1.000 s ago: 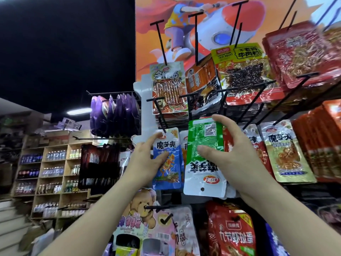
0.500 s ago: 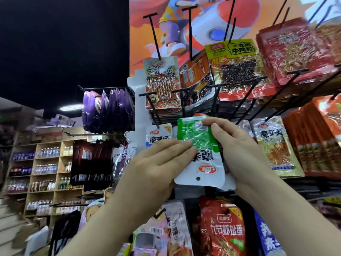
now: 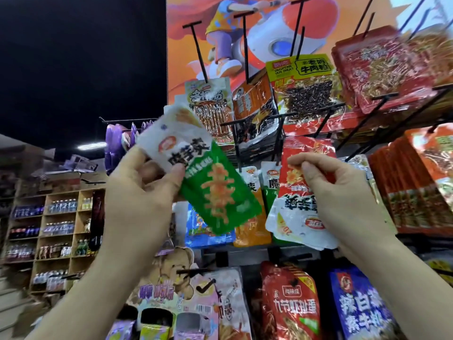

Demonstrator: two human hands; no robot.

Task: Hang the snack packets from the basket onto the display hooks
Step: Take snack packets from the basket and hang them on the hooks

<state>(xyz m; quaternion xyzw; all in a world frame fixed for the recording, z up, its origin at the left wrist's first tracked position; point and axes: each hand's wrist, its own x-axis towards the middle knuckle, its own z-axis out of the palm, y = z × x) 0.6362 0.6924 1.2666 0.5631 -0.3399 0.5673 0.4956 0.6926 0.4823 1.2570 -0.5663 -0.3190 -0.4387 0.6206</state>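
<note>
Since half a second ago the green packet (image 3: 215, 192) has swung left off the rack, tilted, its white end pinched between the left hand's (image 3: 137, 200) thumb and fingers, probably for re-aiming at a hook (image 3: 252, 119) above-right of it. Right of it, the right hand (image 3: 343, 200) pinches a red packet (image 3: 291, 180).

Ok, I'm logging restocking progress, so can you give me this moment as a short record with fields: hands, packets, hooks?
left hand: grips green-and-white packet
green-and-white packet: tilted, held in front of the display, apparently not on a hook
right hand: pinches red-and-white packet near its top edge
red-and-white packet on a hook: cannot tell
hooks: black T-ended prongs, most carrying packets
basket: not in view
</note>
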